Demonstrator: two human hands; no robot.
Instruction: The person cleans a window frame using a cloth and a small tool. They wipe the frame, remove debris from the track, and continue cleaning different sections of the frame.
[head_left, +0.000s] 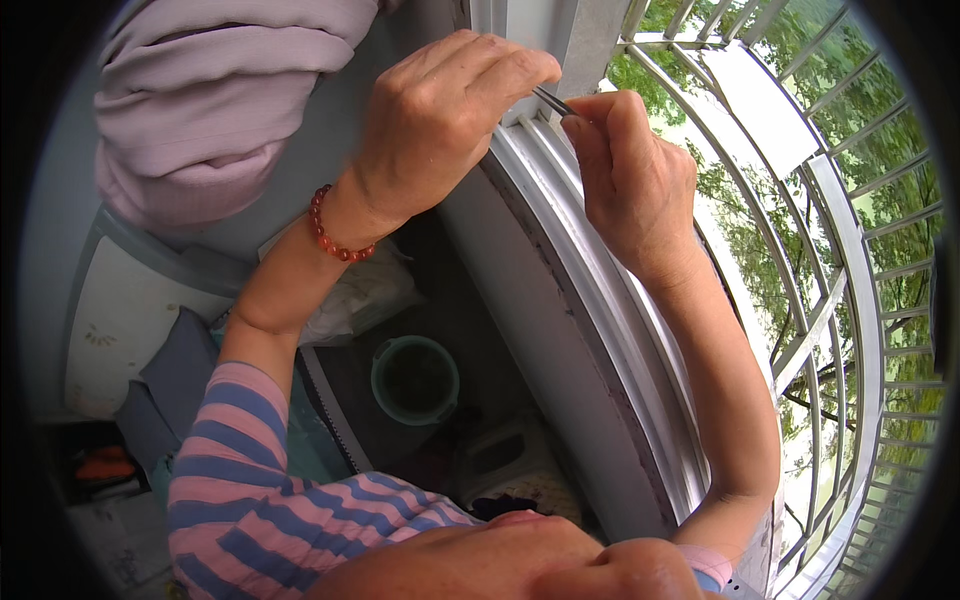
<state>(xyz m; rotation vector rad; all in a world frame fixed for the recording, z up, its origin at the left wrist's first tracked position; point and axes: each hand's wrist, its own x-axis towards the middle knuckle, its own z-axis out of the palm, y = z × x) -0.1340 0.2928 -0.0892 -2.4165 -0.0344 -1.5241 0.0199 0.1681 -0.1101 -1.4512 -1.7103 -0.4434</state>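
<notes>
My right hand (637, 180) pinches a thin dark metal tool (553, 99) between thumb and fingers. It looks like tweezers, but most of it is hidden. Its other end runs under the index finger of my left hand (450, 112), which is curled beside the upright window frame (517, 45). The left fingertips are out of sight, so I cannot tell whether they grip anything. A red bead bracelet (326, 232) circles my left wrist. Below both hands runs the white sliding-window track (592, 247).
Outside the window, a metal security grille (859, 247) carries a white panel (761, 109). A bunched mauve curtain (202, 112) hangs at upper left. Below are a green basin (415, 341), a plastic bag (367, 289) and a bed headboard (124, 322).
</notes>
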